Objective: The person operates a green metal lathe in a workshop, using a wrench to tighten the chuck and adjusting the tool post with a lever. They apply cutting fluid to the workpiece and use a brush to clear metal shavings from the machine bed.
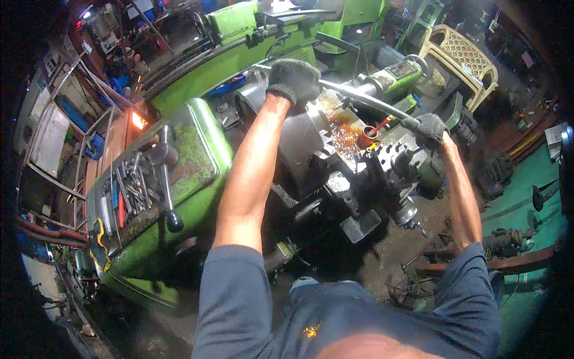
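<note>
In dark knitted gloves, both my hands grip one long grey metal bar (369,102), which runs slantwise above a green lathe (200,134). My left hand (294,79) is closed around the bar over the big grey chuck (294,134). Farther right and nearer to me, my right hand (428,128) is wrapped round the bar close to its right end. Below the bar, a small reddish-brown cup (365,140) with a red-handled stick in it stands beside a brown, wet patch of metal chips (345,133). The tool post (394,157) with its bolts sits below my right hand.
Wrenches and other hand tools (127,188) lie on the headstock's top, beside a lever with a black knob (174,220). A cream plastic chair (466,57) stands at the far right. Orange sparks (139,118) glow at the left. Another green machine (233,24) is behind.
</note>
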Demonstrator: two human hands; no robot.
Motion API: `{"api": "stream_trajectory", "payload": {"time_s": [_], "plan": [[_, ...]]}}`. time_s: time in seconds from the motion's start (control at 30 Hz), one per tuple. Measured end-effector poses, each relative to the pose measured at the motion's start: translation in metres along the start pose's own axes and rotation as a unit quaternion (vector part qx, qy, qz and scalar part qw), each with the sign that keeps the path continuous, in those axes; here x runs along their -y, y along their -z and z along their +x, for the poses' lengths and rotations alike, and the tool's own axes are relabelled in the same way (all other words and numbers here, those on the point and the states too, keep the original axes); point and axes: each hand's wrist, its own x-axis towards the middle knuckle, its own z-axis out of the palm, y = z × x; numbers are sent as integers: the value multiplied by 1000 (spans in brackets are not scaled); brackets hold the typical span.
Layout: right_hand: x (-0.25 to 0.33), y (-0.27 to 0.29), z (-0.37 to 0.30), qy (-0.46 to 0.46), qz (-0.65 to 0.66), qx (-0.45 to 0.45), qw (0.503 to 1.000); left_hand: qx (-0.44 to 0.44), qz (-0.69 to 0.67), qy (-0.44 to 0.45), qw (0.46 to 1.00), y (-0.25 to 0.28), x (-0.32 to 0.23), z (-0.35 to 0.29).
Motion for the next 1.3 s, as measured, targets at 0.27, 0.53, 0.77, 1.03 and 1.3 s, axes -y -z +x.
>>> {"api": "stream_trajectory", "payload": {"time_s": [0.27,0.53,0.77,1.03,1.3], "plan": [[3,-10,30,20,-26,25,999,0,32,20,999,-10,17,2],[-21,-24,31,-34,-167,-56,984,-23,-3,76,997,-8,-17,7],[29,-98,-71,17,-51,-150,987,-73,-25,-29,997,-36,45,9],[8,-71,-85,42,-138,-50,988,-75,-2,-115,991,-41,35,23],[-30,-2,-28,12,-106,-11,994,-19,-2,-3,1000,-25,26,20]]}}
